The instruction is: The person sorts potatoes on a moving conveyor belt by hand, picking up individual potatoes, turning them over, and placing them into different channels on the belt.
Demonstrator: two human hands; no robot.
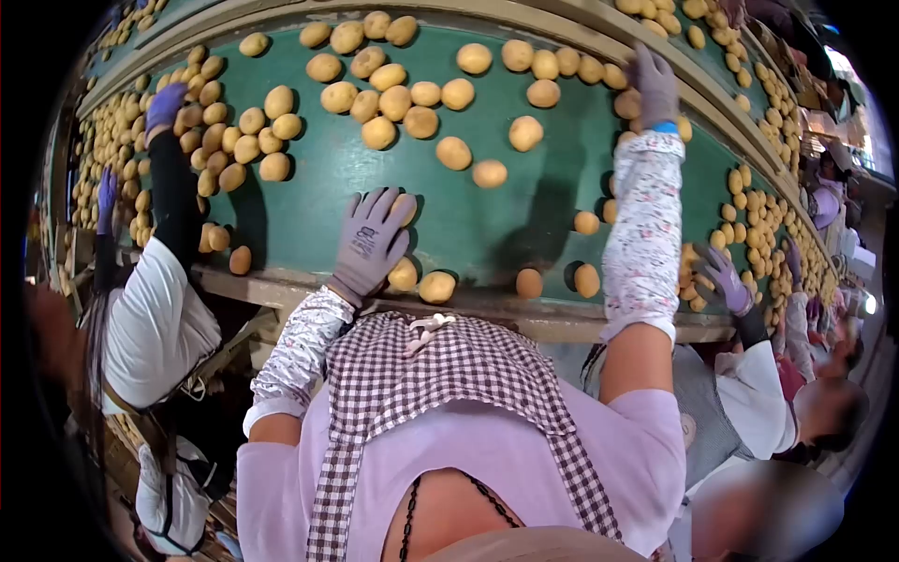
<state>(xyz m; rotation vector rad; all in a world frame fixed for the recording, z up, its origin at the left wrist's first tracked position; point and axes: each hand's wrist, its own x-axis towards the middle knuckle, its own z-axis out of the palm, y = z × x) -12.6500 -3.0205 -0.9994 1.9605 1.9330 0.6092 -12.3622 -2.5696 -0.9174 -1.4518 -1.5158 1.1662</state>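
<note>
My left hand (367,242), in a grey glove with dark print, lies palm down near the front edge of the green belt (449,225). Its fingers are stretched out, with a potato (408,208) at the fingertips and another potato (403,274) by the thumb side. At full reach my right hand (655,89), also grey-gloved and slightly blurred, is open over the belt's far side. Next to it are a potato (615,77) at the end of a row and another potato (627,104) partly behind the hand.
Loose potatoes (393,101) are scattered across the belt, piled thicker at the left (192,117) and right (758,211). A wooden rail (590,326) runs along the front. Co-workers' gloved hands, a purple-gloved hand (165,105) and a lilac-gloved hand (729,281), work on either side.
</note>
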